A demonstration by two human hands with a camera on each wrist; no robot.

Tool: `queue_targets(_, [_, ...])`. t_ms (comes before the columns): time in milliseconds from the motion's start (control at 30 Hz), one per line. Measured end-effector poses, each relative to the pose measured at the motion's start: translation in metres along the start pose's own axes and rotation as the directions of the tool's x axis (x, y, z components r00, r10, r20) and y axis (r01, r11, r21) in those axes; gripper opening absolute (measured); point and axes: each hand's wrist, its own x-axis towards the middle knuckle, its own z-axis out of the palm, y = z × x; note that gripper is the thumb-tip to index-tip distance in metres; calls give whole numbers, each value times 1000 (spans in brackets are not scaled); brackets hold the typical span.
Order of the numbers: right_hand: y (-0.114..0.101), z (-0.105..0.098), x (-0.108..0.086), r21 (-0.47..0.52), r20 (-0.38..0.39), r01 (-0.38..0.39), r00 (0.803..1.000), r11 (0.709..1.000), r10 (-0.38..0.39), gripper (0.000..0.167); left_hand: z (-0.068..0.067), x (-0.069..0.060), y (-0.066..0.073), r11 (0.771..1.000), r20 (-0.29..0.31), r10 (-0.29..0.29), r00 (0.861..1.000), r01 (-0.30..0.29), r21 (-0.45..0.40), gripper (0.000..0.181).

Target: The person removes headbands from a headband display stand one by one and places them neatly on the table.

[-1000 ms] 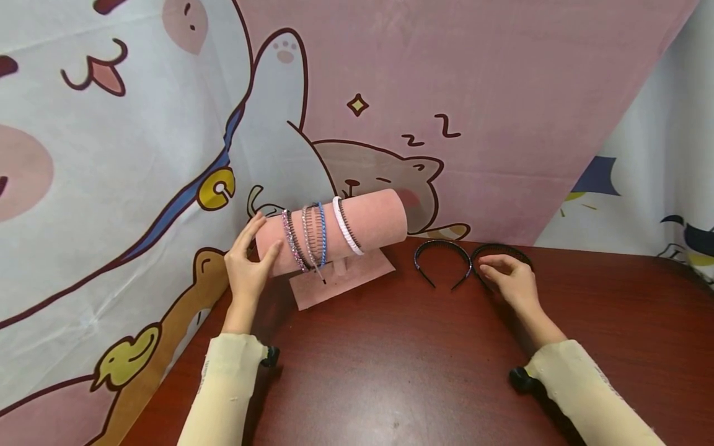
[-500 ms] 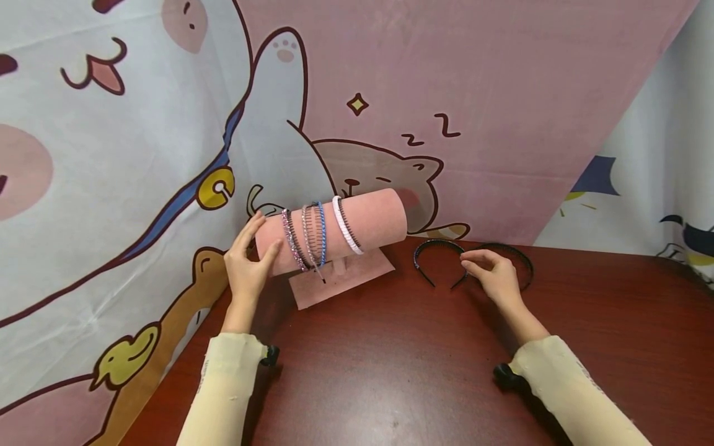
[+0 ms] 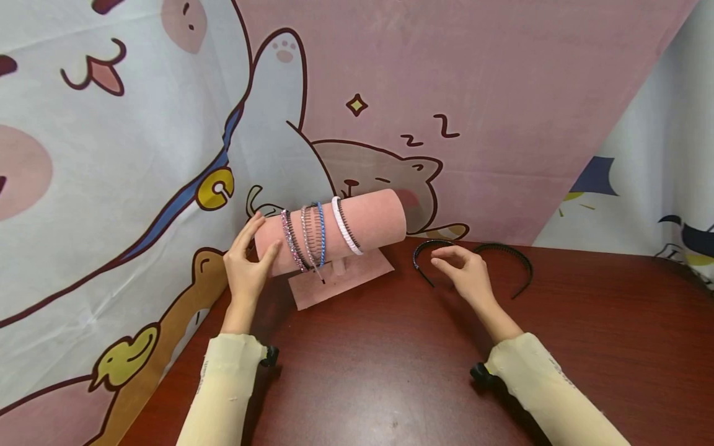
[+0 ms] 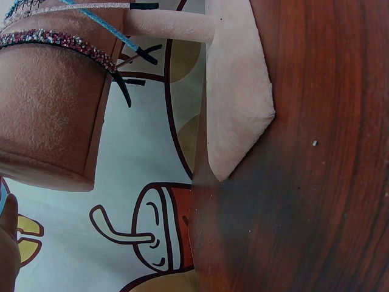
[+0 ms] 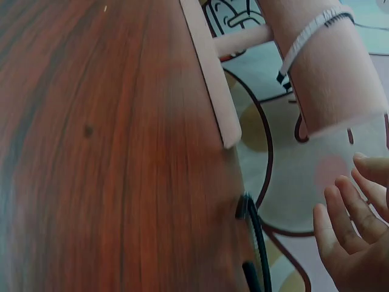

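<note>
A pink padded headband stand point(image 3: 376, 220), a horizontal roll on a flat base point(image 3: 357, 284), stands near the back left. Around the roll sit several headbands: a glittery multicoloured one point(image 3: 289, 241), a pale sparkly one point(image 3: 306, 232), a blue one point(image 3: 321, 235) and a white one point(image 3: 347, 228). My left hand point(image 3: 245, 269) holds the roll's left end, thumb in front. My right hand point(image 3: 470, 277) hovers with loosely bent fingers, holding nothing, over a dark headband point(image 3: 416, 260) that it partly hides. To its right lies a black headband point(image 3: 525, 263).
A reddish-brown wooden table point(image 3: 385, 365) carries everything. Behind it and along the left hangs a cartoon-printed cloth point(image 3: 502, 111), close behind the stand.
My right hand has moved left from the right-hand black headband to over the left one, leaving both headbands on the table. My left hand and the stand have stayed put.
</note>
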Motion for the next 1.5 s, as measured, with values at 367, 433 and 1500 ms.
queue_targets(367, [-31, 37, 0, 94, -12, 69, 998, 993, -68, 20, 0, -1, 0, 1000, -12, -2, 1000, 2, -1, 47])
queue_targets(433, [-37, 47, -1, 120, -25, 80, 997, 990, -78, 19, 0, -1, 0, 1000, -12, 2, 1000, -2, -6, 47])
queue_targets(1500, [-86, 126, 0, -163, -276, 281, 907, 946, -317, 14, 4, -1, -1, 1000, -33, 1, 999, -2, -29, 45])
